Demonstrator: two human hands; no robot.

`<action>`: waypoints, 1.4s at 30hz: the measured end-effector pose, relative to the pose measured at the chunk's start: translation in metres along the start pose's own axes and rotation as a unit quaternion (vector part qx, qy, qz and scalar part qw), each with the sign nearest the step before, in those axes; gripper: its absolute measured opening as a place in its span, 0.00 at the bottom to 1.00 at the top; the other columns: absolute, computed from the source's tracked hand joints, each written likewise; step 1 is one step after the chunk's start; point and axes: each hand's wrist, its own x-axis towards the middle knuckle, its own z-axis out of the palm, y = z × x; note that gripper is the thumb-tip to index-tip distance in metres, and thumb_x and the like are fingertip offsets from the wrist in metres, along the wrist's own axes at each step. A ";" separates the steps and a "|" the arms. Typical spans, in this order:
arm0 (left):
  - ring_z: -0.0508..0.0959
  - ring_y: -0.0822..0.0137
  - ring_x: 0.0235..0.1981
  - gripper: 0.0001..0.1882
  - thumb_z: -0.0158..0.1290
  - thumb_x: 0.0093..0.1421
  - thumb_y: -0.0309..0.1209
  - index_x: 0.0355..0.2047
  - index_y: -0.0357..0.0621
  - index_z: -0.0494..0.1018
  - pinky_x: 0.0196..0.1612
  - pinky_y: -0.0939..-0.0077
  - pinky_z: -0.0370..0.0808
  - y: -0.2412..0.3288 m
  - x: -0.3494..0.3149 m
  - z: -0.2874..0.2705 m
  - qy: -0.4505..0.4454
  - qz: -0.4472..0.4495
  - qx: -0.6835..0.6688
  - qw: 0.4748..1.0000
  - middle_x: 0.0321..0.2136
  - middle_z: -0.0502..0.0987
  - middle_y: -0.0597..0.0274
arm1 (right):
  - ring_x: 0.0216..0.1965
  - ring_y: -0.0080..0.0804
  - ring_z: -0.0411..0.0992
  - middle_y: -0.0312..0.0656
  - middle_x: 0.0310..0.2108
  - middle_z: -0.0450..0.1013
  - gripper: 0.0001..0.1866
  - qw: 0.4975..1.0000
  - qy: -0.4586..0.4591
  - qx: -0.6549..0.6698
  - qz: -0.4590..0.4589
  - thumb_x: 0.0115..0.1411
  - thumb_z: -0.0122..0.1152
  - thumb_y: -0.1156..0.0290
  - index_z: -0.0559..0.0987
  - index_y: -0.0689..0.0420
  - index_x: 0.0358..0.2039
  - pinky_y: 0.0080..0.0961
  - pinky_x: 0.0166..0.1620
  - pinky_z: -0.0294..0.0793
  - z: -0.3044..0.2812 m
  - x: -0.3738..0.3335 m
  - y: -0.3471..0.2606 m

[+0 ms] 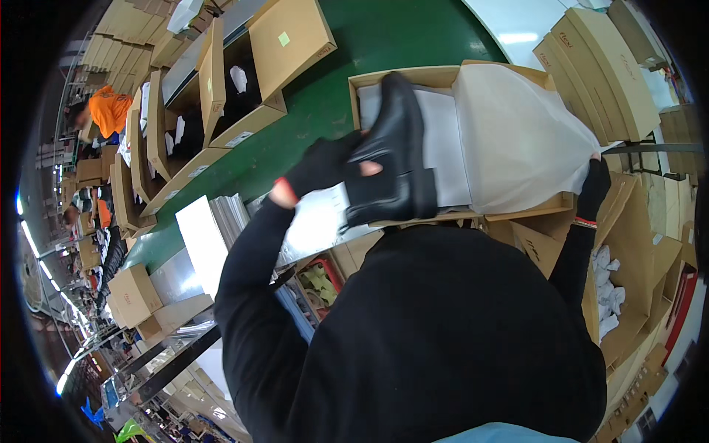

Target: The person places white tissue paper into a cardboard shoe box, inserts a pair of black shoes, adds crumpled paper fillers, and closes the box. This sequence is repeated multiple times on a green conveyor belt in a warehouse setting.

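A black ankle boot [405,144] is held over an open cardboard shoebox [355,103] in front of me. My left hand [325,166], in a black fingerless glove, is closed around the boot's side, with a bare fingertip showing against the leather. White paper [442,140] lines the box bottom. Over the box's right side and its opened lid spreads a sheet of white tissue paper [521,133]. My right hand [594,190], gloved the same way, pinches the sheet's right edge. The boot hides part of the box interior.
Open shoeboxes with dark contents [244,111] line the green conveyor [399,33] at left. White sheets [203,236] are stacked nearby. Closed boxes [602,74] stand at right, above a large carton [628,251] holding crumpled paper [607,292]. A person in orange [109,111] is far left.
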 end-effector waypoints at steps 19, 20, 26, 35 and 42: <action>0.64 0.60 0.59 0.50 0.56 0.58 0.45 0.67 0.36 0.37 0.59 0.71 0.61 -0.027 0.011 0.055 0.109 0.063 -0.229 0.965 0.61 0.60 0.44 | 0.32 0.18 0.70 0.36 0.37 0.73 0.21 0.767 -0.599 0.204 -0.104 0.59 0.59 0.74 0.71 0.57 0.54 0.20 0.37 0.71 0.132 -0.138 -0.203; 0.67 0.61 0.57 0.52 0.61 0.54 0.38 0.67 0.37 0.37 0.56 0.72 0.65 -0.022 0.002 0.057 0.124 0.042 -0.118 0.984 0.60 0.61 0.42 | 0.34 0.19 0.71 0.36 0.37 0.74 0.17 0.831 -0.515 0.177 -0.111 0.59 0.59 0.76 0.74 0.59 0.50 0.21 0.40 0.72 0.134 -0.134 -0.194; 0.77 0.72 0.24 0.57 0.64 0.46 0.23 0.68 0.47 0.35 0.32 0.76 0.75 -0.070 -0.032 0.068 0.122 -0.094 -0.195 0.969 0.54 0.68 0.43 | 0.68 0.55 0.40 0.55 0.66 0.46 0.56 0.757 -0.473 -0.218 -0.395 0.42 0.69 0.44 0.52 0.55 0.66 0.55 0.65 0.41 0.172 -0.130 -0.121; 0.76 0.69 0.31 0.54 0.60 0.46 0.14 0.68 0.53 0.43 0.33 0.76 0.76 -0.046 -0.071 0.088 0.178 0.008 -0.093 0.979 0.64 0.54 0.55 | 0.68 0.57 0.41 0.53 0.68 0.44 0.48 0.708 -0.445 -0.241 -0.493 0.51 0.60 0.42 0.55 0.57 0.65 0.62 0.63 0.39 0.297 -0.124 -0.160; 0.79 0.52 0.29 0.21 0.49 0.53 0.25 0.49 0.46 0.69 0.32 0.60 0.76 -0.055 -0.068 0.118 0.077 0.013 0.270 0.960 0.47 0.73 0.52 | 0.68 0.59 0.40 0.61 0.66 0.45 0.59 0.660 -0.462 -0.348 -0.479 0.38 0.63 0.33 0.58 0.57 0.64 0.67 0.62 0.36 0.340 -0.158 -0.184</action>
